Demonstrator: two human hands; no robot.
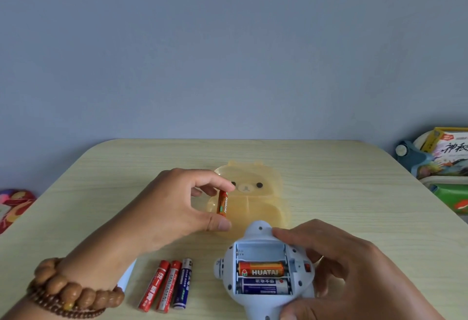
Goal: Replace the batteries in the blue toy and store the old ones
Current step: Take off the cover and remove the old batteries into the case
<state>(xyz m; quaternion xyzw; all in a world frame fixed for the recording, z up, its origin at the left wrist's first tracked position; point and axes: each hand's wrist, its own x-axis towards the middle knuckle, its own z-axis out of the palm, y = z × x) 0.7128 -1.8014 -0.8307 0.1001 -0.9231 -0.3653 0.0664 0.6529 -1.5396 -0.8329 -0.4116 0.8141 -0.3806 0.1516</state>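
Head view: the left hand (177, 203) pinches an orange battery (222, 203) upright over the yellow bear tray (268, 193); the right hand (342, 269) grasps the blue toy (258, 233).

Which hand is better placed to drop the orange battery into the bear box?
Left. The left hand pinches the orange battery over the bear box; the right hand holds the blue toy.

At eight o'clock your left wrist (86, 265) wears a large-beaded brown wooden bracelet (76, 292) beside strands of smaller beads (60, 311).
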